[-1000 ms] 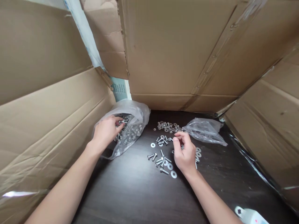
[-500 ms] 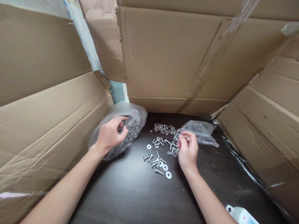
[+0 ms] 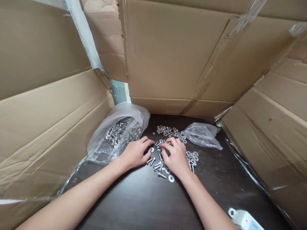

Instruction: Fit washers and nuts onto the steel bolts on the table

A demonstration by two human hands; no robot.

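My left hand (image 3: 137,152) is low over the dark table, thumb and fingers curved and apart. Its fingertips are beside a washer (image 3: 152,149) and a small group of bolts (image 3: 157,144). From the other side my right hand (image 3: 174,156) reaches over the same bolts, fingers bent and spread, with the thumb below the index finger. I make out nothing held in either hand, though some fingertips are hidden. Loose bolts (image 3: 158,166) and a flat washer (image 3: 171,178) lie just in front, partly under the right hand.
Behind my left hand a clear plastic bag (image 3: 141,111) lies open with many bolts (image 3: 117,131) inside. Nuts and washers (image 3: 168,130) are scattered farther back, near a flatter plastic bag (image 3: 203,134). Cardboard walls (image 3: 172,57) surround the table. A white device (image 3: 244,219) sits at the lower right.
My left hand has moved from the bag's mouth rightward to the loose bolts. My right hand has shifted left over them, uncovering washers and bolts to its right.
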